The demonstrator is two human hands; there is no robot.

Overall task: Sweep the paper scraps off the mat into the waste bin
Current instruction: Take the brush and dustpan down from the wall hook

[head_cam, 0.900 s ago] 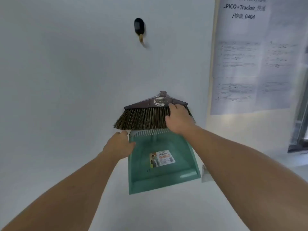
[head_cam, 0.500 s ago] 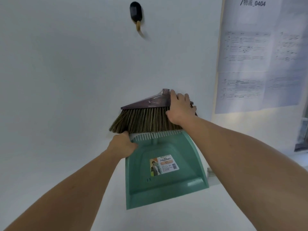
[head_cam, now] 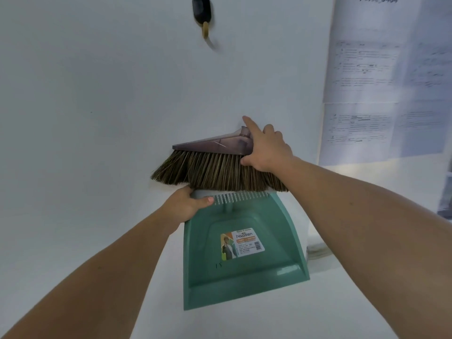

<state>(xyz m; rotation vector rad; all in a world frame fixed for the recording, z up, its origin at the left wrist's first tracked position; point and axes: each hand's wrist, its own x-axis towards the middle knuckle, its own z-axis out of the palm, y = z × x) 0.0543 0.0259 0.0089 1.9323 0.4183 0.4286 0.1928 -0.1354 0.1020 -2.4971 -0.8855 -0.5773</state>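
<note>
Head view. A: grips?
B: left hand (head_cam: 186, 206) pinches dustpan (head_cam: 244, 270) top corner; right hand (head_cam: 266, 150) clamped over broom (head_cam: 215, 167) head just above dustpan — likely lifting both off the wall.
A: materials?
B: smooth green plastic scoop, comb-toothed edge; stiff brown bristles, translucent wedge cap. No scraps, mat, bin in view.

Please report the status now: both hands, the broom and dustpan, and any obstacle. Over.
Left hand grips dustpan at top corner. Right hand holds broom head, both at the wall. Mat, scraps, bin not in view. Wall hook above, apart.
</note>
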